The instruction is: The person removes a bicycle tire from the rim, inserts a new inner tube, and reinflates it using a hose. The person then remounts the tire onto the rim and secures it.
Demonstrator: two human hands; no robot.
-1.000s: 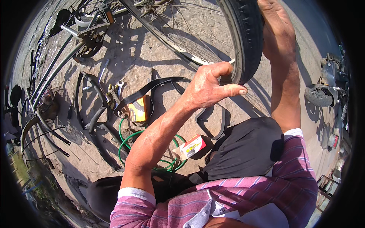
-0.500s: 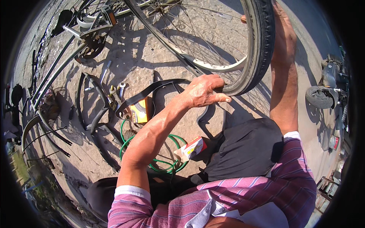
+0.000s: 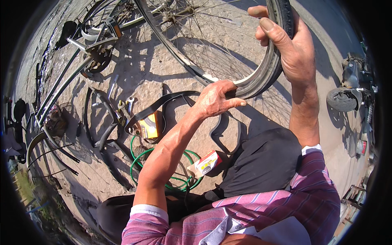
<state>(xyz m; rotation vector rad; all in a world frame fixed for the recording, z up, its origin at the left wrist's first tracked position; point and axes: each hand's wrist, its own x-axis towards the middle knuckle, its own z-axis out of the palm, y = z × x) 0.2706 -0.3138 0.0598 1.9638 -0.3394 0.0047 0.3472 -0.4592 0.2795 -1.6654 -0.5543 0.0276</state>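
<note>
A spoked bicycle wheel stands tilted in front of me, with a black tyre [image 3: 270,65] around its pale rim [image 3: 245,81]. My left hand [image 3: 216,98] is closed on the wheel's near lower edge, thumb stretched out to the right. Around the tyre's right side wraps my right hand [image 3: 296,53], its thumb and fingertips showing on the inner side. A flat black rubber strip [image 3: 153,107] loops over the ground beside my left forearm. Near it lies a yellow box [image 3: 149,126]. A red and white box [image 3: 207,162] rests by my knee.
Several wrenches and small tools [image 3: 126,105] lie left of the yellow box. Green tubing [image 3: 132,167] coils beneath my left forearm. A wheel-less bicycle frame [image 3: 61,83] lies at the left, with black rubber tubing [image 3: 108,108] nearby. At the far right stands a motorbike [image 3: 345,99].
My right hand has turned over the tyre, and its thumb and several fingertips now show on the inner side. The tyre's near right part has shifted slightly left; my left hand still holds the lower edge.
</note>
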